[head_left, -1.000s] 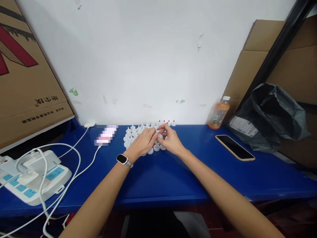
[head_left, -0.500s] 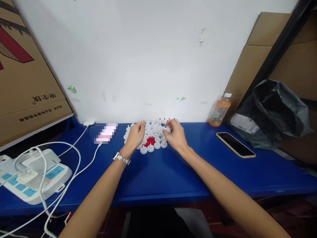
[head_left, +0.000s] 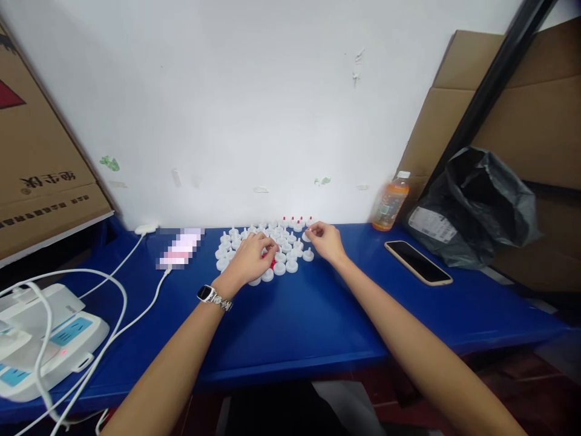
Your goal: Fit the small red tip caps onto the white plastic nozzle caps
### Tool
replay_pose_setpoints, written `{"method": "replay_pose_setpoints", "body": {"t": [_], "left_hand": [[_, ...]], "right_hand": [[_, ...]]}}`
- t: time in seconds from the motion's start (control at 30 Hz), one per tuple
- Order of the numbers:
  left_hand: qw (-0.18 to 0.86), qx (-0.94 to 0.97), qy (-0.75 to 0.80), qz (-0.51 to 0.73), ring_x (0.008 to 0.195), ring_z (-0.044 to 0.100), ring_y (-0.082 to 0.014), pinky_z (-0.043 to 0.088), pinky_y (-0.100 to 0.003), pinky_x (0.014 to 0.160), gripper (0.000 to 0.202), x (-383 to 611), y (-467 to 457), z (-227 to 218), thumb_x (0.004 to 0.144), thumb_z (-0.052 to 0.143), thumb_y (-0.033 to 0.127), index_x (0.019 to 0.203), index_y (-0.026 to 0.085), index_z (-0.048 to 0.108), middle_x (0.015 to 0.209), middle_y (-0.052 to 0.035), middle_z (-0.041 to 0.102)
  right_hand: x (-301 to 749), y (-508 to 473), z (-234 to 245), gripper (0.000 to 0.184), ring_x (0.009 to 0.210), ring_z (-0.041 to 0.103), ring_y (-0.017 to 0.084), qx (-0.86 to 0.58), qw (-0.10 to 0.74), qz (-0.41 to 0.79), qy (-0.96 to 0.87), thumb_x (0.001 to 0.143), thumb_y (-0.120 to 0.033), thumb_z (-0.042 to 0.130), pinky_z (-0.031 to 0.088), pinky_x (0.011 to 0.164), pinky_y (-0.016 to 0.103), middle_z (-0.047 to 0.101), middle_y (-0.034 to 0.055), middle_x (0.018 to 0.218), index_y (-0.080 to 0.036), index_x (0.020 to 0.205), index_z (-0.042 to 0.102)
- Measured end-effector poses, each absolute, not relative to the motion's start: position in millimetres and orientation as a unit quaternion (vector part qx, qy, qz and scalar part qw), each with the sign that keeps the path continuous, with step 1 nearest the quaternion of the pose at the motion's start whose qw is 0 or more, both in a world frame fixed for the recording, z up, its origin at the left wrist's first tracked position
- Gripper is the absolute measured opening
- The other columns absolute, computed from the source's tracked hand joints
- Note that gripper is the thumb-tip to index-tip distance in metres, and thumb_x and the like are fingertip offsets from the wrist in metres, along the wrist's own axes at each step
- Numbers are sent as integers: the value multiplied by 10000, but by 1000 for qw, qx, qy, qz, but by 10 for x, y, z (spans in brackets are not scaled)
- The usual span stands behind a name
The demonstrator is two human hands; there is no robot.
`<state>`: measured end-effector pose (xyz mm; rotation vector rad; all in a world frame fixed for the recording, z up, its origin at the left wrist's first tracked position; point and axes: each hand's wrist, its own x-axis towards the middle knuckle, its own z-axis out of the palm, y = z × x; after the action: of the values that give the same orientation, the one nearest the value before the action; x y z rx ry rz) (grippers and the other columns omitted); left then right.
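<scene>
Several small white caps with nozzles [head_left: 285,245] stand in a cluster on the blue table [head_left: 290,321] near the wall. A few at the back carry red tips [head_left: 293,220]. My left hand [head_left: 252,260], with a watch on the wrist, rests curled over the front left of the cluster, fingertips pinched near a small patch of red pieces [head_left: 271,261]. My right hand [head_left: 327,241] sits at the cluster's right edge, fingers pinched on a white cap.
A phone [head_left: 417,261] lies face up to the right. An orange drink bottle [head_left: 390,207] and a black plastic bag [head_left: 481,209] stand against cardboard. A power strip [head_left: 49,345] with white cables [head_left: 131,315] lies at the left, below a cardboard box [head_left: 40,181].
The view has shifted right. My left hand has moved in over the red pieces, hiding most of them. My right hand has moved back to the cluster's right edge.
</scene>
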<state>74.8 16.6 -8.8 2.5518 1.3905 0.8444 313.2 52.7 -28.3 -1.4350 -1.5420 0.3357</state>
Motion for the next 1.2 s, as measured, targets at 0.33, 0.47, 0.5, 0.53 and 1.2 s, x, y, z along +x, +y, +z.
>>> {"method": "replay_pose_setpoints", "body": {"t": [0.33,0.47,0.5,0.53,1.2], "left_hand": [[7,881,402,249,894,557,-243,434,-388,818,295,1305,371,35,972,436,309,846,197,677,881,-68,641],[-24,888,413,202,952,595,-248,463,-380,856,291,1557,658,38,982,421,273,964,178,696,970,-96,667],[-39,889,416,187,990,600,-250,466,-380,884,296,1613,741,25,984,412,253,1010,173,696,1021,-107,669],[-57,890,419,171,1038,598,-255,466,-383,910,301,1664,823,9,983,405,229,1059,168,690,1080,-118,664],[-77,873,468,115,1100,610,-320,465,-489,939,356,1605,1255,-62,986,371,236,1032,157,716,1151,-165,676]], "right_hand": [[3196,775,-365,169,684,631,154,-643,389,148,-643,785,-320,628,423,624,240,703,5,723,-196,854,719],[3363,1038,-289,235,799,674,166,-674,392,121,-614,831,-232,557,478,728,241,742,42,859,-173,1001,708],[3410,1126,-292,266,845,684,173,-681,383,120,-612,822,-197,565,487,771,245,749,61,911,-156,1046,702],[3450,1217,-305,301,891,690,183,-686,373,120,-613,808,-166,580,490,811,251,752,82,959,-138,1085,695],[3037,1816,-556,143,833,701,178,-613,389,161,-669,772,-176,689,516,770,244,769,69,880,-168,891,769]]}}
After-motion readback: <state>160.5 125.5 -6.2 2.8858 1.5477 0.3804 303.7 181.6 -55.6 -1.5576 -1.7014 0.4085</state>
